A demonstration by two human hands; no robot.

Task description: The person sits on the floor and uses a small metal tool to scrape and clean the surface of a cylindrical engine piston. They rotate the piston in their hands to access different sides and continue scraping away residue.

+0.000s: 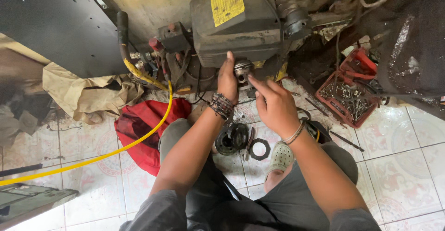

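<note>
Piston (243, 69), grey metal, upper centre of frame against the dark engine block (236, 27): likely light, rigid, oily-slick; best gripped around its ringed skirt. Left hand (227, 80) clasps its side; right hand (273, 103) pinches its lower edge with extended fingers. Open room lies only downward toward the tiled floor (408, 166); red parts tray (345, 99) crowds the right.
</note>
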